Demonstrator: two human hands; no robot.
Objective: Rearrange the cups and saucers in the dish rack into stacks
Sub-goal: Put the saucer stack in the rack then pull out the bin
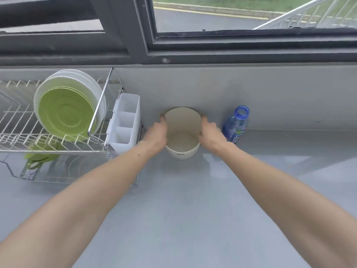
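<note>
Both hands are wrapped round a cream container (182,154), the left hand (155,132) gripping one side and the right hand (210,133) the other. It is set on the grey worktop (183,200) between the dish rack (52,150) and a blue bottle (235,126). Glossy lime-green saucers (65,113) are stood on edge in the upper tier, in front of white plates (77,76); green cups (41,153) are seen on the tier below.
</note>
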